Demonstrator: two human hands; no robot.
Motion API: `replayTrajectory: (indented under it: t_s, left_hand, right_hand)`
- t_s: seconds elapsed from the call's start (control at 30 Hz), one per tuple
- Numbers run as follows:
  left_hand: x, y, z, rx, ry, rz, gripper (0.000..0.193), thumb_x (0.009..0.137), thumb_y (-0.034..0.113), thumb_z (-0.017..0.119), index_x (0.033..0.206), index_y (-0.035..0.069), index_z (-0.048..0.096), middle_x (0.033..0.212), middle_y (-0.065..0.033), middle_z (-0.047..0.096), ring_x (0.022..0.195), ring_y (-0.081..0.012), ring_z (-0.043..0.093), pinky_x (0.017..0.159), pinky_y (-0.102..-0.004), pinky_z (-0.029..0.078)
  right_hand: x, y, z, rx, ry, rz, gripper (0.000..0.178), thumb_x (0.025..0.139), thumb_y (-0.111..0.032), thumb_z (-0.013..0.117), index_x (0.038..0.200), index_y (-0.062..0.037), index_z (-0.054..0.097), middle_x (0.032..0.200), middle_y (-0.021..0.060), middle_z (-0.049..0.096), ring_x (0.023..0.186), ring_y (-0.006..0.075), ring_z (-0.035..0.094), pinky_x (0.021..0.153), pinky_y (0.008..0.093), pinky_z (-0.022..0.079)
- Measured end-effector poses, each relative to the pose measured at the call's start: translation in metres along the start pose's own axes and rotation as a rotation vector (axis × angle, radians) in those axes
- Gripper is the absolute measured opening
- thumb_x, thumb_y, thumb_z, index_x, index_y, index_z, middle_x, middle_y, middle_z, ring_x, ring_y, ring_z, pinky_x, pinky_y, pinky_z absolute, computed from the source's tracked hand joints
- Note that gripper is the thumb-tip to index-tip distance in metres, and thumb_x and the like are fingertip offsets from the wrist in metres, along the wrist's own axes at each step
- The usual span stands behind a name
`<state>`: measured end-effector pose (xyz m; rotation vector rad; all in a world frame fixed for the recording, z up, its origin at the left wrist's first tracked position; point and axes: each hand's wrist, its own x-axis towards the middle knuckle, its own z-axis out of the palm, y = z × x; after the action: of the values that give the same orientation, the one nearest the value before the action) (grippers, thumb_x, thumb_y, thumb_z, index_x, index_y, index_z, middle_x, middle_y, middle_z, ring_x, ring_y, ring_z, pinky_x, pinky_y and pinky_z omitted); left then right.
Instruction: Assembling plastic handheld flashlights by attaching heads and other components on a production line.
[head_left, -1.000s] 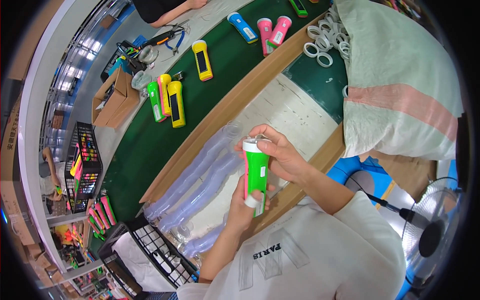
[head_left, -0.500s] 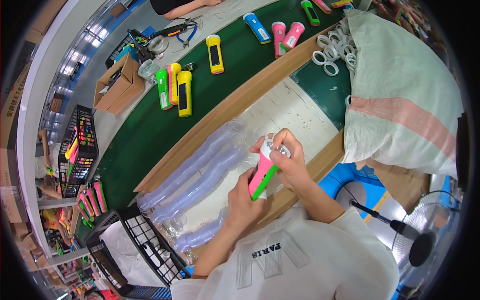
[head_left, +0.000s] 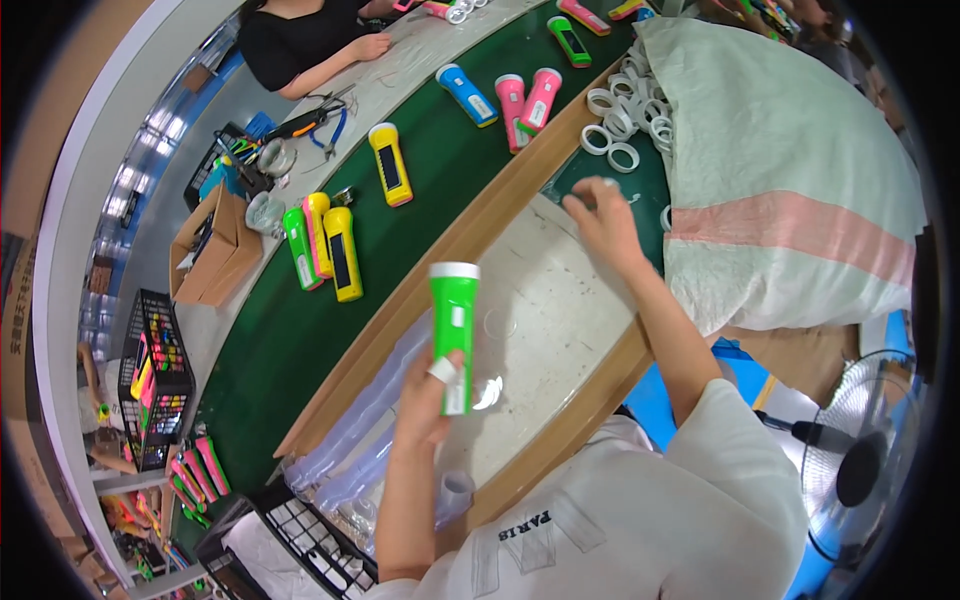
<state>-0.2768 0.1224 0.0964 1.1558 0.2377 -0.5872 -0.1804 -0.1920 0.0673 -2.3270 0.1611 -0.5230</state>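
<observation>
A green flashlight with a white ring round its head stands upright in my left hand, whose fingers wrap its lower end. White tape is wound round one of those fingers. My right hand is stretched out over the far right end of the wooden-edged tray, its fingers bent but apart, with nothing visible in them. Just beyond it lies a heap of loose white rings. Clear plastic lenses stacked in long rows lie in the tray, partly hidden by my left arm.
Pink, blue, yellow and green flashlights lie on the green belt beyond the tray. A large woven sack bulges at the right, above a fan. Black crates stand at the left. Another person sits across the belt.
My right hand has let go of the flashlight and moved away toward the white rings. My left hand has shifted left and turned the flashlight so its green side shows.
</observation>
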Motion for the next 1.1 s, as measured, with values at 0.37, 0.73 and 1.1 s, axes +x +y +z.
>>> replayTrajectory:
  t_s: [0.37,0.73,1.1]
  left_hand:
    - [0.070,0.027,0.011,1.494,-0.020,0.941,0.045,0.077,0.006,0.066,0.121,0.007,0.058,0.122,-0.0178,0.053,0.115,-0.0348,0.049,0.100,-0.0481,0.036]
    - [0.053,-0.005,0.014,1.529,-0.128,0.888,0.042,0.073,0.007,0.070,0.114,0.010,0.064,0.098,-0.0130,0.060,0.096,-0.0282,0.056,0.093,-0.0420,0.038]
    - [0.054,0.043,0.008,1.051,0.200,1.099,0.030,0.077,0.010,0.074,0.105,0.004,0.064,0.108,-0.0132,0.062,0.097,-0.0314,0.059,0.085,-0.0383,0.048]
  right_hand:
    - [0.051,0.054,-0.003,-0.333,-0.060,-0.234,0.023,0.079,-0.021,0.071,0.092,-0.0018,0.066,0.106,0.0231,0.058,0.100,0.0388,0.057,0.084,0.0419,0.049]
    - [-0.050,-0.088,0.018,0.169,-0.222,-0.286,0.061,0.072,-0.004,0.075,0.127,-0.0079,0.048,0.124,0.0208,0.049,0.114,0.0405,0.047,0.096,0.0433,0.042]
    - [-0.077,-0.110,0.050,0.416,-0.348,-0.205,0.073,0.070,-0.003,0.076,0.134,-0.0050,0.040,0.125,0.0188,0.050,0.103,0.0325,0.055,0.087,0.0377,0.047]
